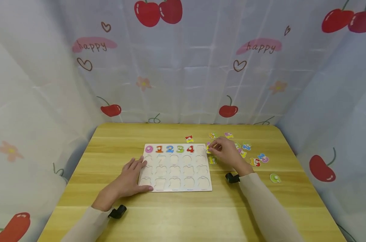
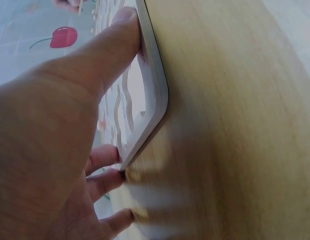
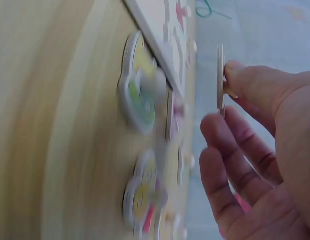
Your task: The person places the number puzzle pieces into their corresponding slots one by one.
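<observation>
A white number puzzle board (image 1: 168, 164) lies on the table, with knobbed pieces 0, 1, 2, 3 and 4 in its top row and bare recesses below. My left hand (image 1: 126, 178) spans its near left corner, the thumb (image 2: 120, 30) lying on the front edge and the other fingers at the left side. Beside the board's right edge, my right hand (image 1: 226, 153) pinches a thin wooden puzzle piece (image 3: 220, 77) between thumb and fingers. That piece is seen edge-on in the right wrist view, raised off the table, so its number is hidden.
Several loose number pieces are scattered to the right of the board, among them a 15 piece (image 1: 255, 162), a 20 piece (image 1: 263, 158) and a green piece (image 1: 275, 178). A red piece (image 1: 189, 138) lies behind the board. Printed curtains (image 1: 183, 84) surround the wooden table (image 1: 171, 215).
</observation>
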The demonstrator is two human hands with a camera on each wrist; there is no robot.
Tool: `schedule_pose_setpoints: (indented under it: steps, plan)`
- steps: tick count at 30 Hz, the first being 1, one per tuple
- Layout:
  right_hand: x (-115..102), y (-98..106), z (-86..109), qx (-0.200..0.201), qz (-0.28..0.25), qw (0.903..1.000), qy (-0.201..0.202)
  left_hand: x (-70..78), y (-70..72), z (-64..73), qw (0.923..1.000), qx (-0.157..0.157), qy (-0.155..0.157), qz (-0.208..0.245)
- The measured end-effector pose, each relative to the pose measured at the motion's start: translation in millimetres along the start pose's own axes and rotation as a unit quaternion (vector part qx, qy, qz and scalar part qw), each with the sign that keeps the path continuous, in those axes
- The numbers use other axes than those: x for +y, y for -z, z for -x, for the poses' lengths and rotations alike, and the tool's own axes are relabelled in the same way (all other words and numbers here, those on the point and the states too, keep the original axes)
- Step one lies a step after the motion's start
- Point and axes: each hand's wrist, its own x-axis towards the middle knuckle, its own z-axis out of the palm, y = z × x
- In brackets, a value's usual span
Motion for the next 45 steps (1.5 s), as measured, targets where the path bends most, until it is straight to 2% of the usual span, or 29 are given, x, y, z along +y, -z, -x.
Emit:
schedule_pose_setpoints:
  steps: [6,11,21,30,45]
  plan:
    - [-8,-17,-23.1,-0.028,0.007,0.9996,-0.002,-0.5,2.2,-2.3,1.0000,0.001,-0.004,0.002]
    - [-9,-24,-32.3,-0.039,0.019,0.9990,-0.011,-0.8,1.0,-6.5,0.9999,0.000,-0.011,-0.001]
    - [-7,-30,-36.4,-0.063,0.037,0.9970,-0.025,-0.5,-1.3,-5.9,0.9999,-0.002,-0.011,0.003]
    - [-6,-33,-37.8,-0.067,0.036,0.9971,-0.006,-1.2,-0.4,-4.5,1.0000,-0.003,-0.005,0.003]
    - [-12,-31,-39.7,-0.073,0.047,0.9962,-0.007,-4.2,-1.4,-3.0,0.9999,-0.007,0.007,-0.006]
